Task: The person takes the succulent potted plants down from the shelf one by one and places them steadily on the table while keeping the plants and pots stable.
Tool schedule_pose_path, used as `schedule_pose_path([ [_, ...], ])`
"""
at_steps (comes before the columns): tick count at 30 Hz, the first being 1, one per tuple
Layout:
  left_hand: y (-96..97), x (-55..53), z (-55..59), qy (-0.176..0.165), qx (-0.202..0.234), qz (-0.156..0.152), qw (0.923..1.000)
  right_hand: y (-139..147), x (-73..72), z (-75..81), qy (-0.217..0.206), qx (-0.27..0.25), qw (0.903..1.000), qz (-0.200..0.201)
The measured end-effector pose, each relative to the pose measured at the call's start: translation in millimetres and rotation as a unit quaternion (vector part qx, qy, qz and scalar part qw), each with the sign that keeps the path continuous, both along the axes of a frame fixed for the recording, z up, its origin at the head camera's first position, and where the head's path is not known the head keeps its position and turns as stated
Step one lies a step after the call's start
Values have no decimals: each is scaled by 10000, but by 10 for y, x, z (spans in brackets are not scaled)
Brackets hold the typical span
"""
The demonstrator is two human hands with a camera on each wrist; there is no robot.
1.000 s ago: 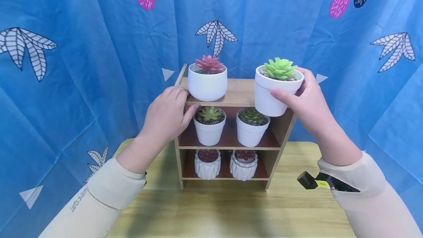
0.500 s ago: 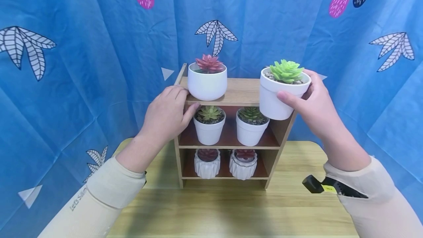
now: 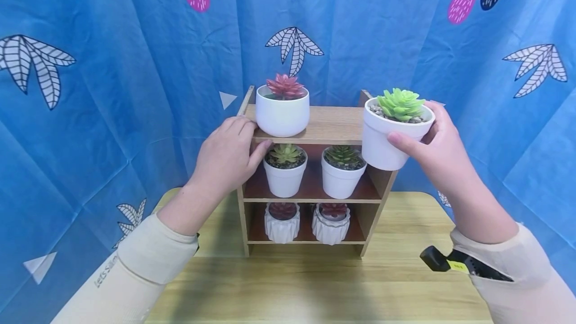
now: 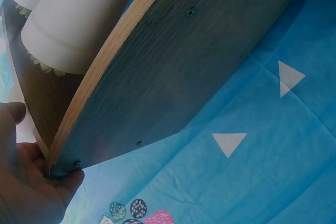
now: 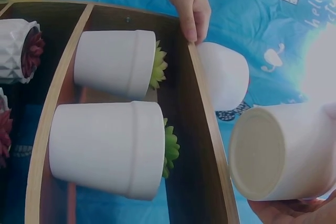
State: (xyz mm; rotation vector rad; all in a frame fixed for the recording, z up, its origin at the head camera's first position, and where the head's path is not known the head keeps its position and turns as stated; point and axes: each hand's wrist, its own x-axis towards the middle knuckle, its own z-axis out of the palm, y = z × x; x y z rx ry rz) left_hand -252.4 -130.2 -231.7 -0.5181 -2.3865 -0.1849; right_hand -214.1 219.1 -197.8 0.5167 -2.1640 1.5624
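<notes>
My right hand (image 3: 443, 149) grips a white potted succulent (image 3: 384, 139) with bright green leaves, thumb on the near side. It is held in front of the right end of the wooden shelf's (image 3: 335, 121) top board. In the right wrist view the base of this pot (image 5: 257, 153) shows, beside the board's edge. My left hand (image 3: 227, 156) holds the shelf's upper left corner, thumb at the front edge; in the left wrist view its fingers (image 4: 71, 184) wrap the corner. Right of it, a round white pot with a red succulent (image 3: 282, 114) stands on top.
Two white pots with green succulents, a left one (image 3: 285, 179) and a right one (image 3: 343, 181), stand on the middle tier. Below them sit two ribbed white pots with red succulents (image 3: 282, 226). The shelf rests on a wooden table (image 3: 292, 289) before a blue patterned curtain (image 3: 135, 64).
My right hand has moved right and slightly down, toward me, with the bright green succulent, showing more of the top board. My left hand stays at the corner.
</notes>
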Motion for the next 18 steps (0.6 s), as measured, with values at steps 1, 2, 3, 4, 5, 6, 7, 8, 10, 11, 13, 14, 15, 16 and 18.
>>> schedule_pose_path([
  [1,0,-1,0,6,3,4,10000,8,2,-8,5,-21,10000,9],
  [2,-1,-2,0,10,7,7,10000,19,3,-19,24,-14,10000,26],
  [3,-1,-2,0,12,11,11,10000,28,2,-28,46,-13,10000,57],
  [4,-1,-2,0,11,13,16,10000,38,2,-37,72,25,10000,53],
  [5,0,-1,1,15,9,20,10000,48,3,-46,95,57,9999,55],
  [6,0,1,1,15,9,22,10000,58,4,-55,102,73,9999,60],
  [7,1,2,2,11,5,24,10000,69,6,-65,104,95,9999,58],
  [8,1,3,1,6,2,23,10000,80,9,-74,105,136,9998,42],
  [10,1,2,0,-3,-2,21,10000,99,19,-90,91,259,9996,-57],
  [11,1,1,0,-8,-1,17,10000,110,24,-98,81,277,9996,-80],
  [13,1,-1,-3,-11,-1,12,10000,131,33,-113,69,367,9992,-168],
  [14,1,-2,-4,-8,1,11,10000,141,37,-121,65,420,9989,-210],
  [15,1,-2,-5,-5,2,9,10000,152,40,-129,61,457,9986,-244],
  [16,1,-3,-6,2,1,2,10000,162,44,-138,56,475,9985,-261],
  [18,2,-5,-7,15,1,-5,10000,184,51,-158,47,529,9981,-306],
])
